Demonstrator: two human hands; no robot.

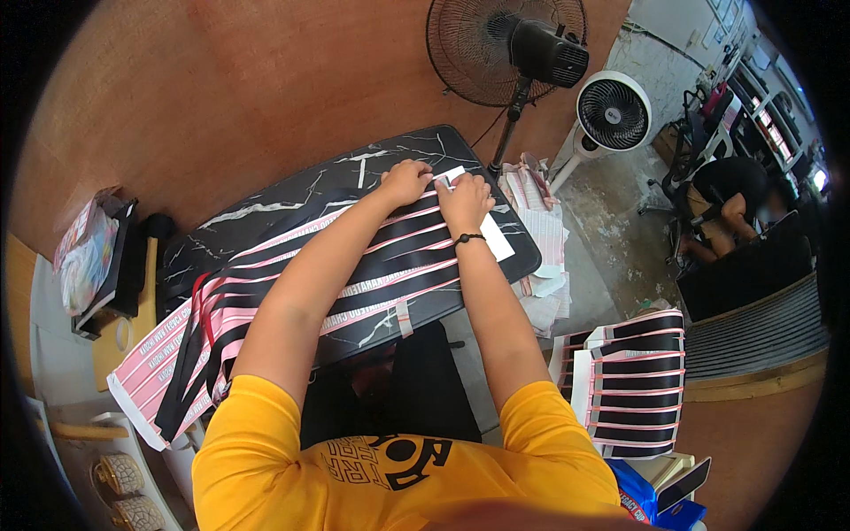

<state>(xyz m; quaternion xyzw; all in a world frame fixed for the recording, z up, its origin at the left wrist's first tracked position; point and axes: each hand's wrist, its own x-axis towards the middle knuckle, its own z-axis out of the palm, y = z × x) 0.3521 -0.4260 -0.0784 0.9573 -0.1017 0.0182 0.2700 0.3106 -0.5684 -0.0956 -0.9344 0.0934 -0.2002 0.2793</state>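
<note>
A pink printed sheet [146, 363] lies lengthwise along a black marble-patterned table [257, 203], with several black ribbons [416, 232] laid in rows across it. Near its far right end, my left hand [407, 183] is closed with curled fingers at the edge of a black ribbon; the fingertips are partly hidden. Close beside it, my right hand [465, 205] presses down on the ribbon ends and a white paper margin [498, 237], fingers bent but slightly apart. At the sheet's left end, loose black ribbons and a red strip [202, 305] lie bunched.
Two fans, a black one [509, 49] and a white one [613, 111], stand behind the table. Printed sheets [542, 230] pile up right of it. Another ribbon-covered sheet [637, 385] lies lower right, near a phone [683, 485]. Another person [730, 212] sits far right.
</note>
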